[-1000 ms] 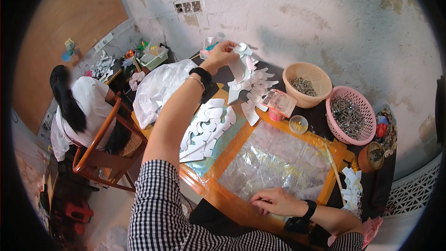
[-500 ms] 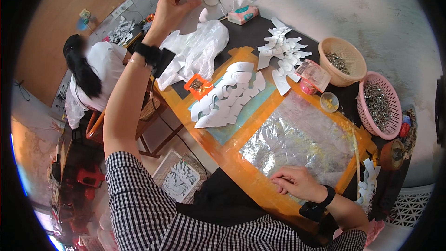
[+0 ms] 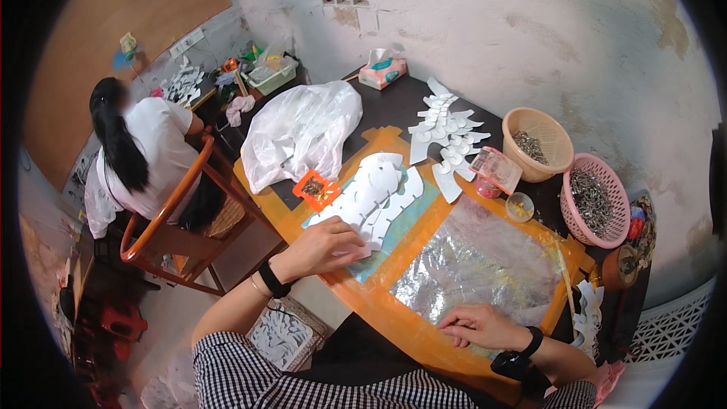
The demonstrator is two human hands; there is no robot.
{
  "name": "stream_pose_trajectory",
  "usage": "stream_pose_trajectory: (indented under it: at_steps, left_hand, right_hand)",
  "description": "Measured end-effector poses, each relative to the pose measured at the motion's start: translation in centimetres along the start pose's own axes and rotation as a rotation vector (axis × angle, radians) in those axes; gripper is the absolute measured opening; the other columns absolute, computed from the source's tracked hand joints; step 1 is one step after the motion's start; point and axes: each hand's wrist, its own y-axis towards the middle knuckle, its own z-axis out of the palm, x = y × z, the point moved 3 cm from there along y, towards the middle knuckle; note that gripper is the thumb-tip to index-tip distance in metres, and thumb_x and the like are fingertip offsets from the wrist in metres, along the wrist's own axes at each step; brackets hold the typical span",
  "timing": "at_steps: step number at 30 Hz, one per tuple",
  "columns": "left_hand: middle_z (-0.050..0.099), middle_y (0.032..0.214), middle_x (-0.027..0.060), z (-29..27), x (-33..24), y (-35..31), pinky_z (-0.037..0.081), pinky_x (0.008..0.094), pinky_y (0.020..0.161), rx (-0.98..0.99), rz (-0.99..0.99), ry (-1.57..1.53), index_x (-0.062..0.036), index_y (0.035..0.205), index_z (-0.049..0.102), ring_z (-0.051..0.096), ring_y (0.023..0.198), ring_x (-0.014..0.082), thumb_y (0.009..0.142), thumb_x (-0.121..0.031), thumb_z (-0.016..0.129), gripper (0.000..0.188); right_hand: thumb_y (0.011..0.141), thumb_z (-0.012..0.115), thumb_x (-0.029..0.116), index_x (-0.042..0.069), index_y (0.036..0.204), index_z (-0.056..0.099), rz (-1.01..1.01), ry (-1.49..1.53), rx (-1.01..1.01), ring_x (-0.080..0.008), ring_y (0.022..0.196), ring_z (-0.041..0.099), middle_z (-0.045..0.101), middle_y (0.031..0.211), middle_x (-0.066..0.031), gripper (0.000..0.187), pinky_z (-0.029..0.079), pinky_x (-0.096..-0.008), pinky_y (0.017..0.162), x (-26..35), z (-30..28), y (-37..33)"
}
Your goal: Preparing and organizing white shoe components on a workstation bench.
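On the taped surface (image 3: 401,335), white pieces (image 3: 376,178) lie by the bent left hand (image 3: 324,248); the right hand (image 3: 478,326) curls loosely. I can't tell if either grips. Pieces look light, bendy; pinch edges.

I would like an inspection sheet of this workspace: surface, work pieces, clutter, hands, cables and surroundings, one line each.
Surface: dark tabletop, clear plastic sheet bordered by orange tape.
Work pieces: white curved cutouts on a pale-blue area; second overlapping white pile nearer the wall.
Clutter: translucent white plastic bag, pink tissue box; beige plastic bowl and pink perforated plastic basket, both holding metal parts.
Hands: left hand at the cutouts' lower edge, right hand at the sheet's lower edge; grips unclear.
Cables: nothing seen on the tabletop.
Surroundings: co-worker in white shirt on a wooden chair at left; patchy pale wall.
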Motion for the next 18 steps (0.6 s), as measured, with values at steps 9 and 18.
stream_pose_trajectory:
  at_steps: [9,18]
  left_hand:
    - [0.06,0.102,0.017,-3.3,7.8,-1.8,0.048,0.0424,0.084,-0.597,-0.467,0.282,-0.0008,0.103,0.06,0.055,0.099,0.0361,0.082,-0.025,0.071,0.034]
    - [0.06,0.098,0.0145,-1.8,12.6,-2.0,0.048,0.0403,0.079,-0.416,-0.613,0.17,-0.0012,0.101,0.059,0.058,0.096,0.0323,0.08,-0.032,0.075,0.041]
  right_hand:
    - [0.098,0.056,0.009,-0.002,0.114,0.059,0.311,0.168,0.152,-0.0126,0.079,0.067,0.065,0.089,-0.0067,0.02,0.055,-0.0235,0.066,0.7,-1.1,1.2]
    - [0.094,0.064,0.029,0.003,0.125,0.057,0.118,-0.461,0.519,-0.0205,0.083,0.067,0.069,0.098,-0.0095,0.041,0.053,-0.0305,0.076,9.2,0.0,0.9]
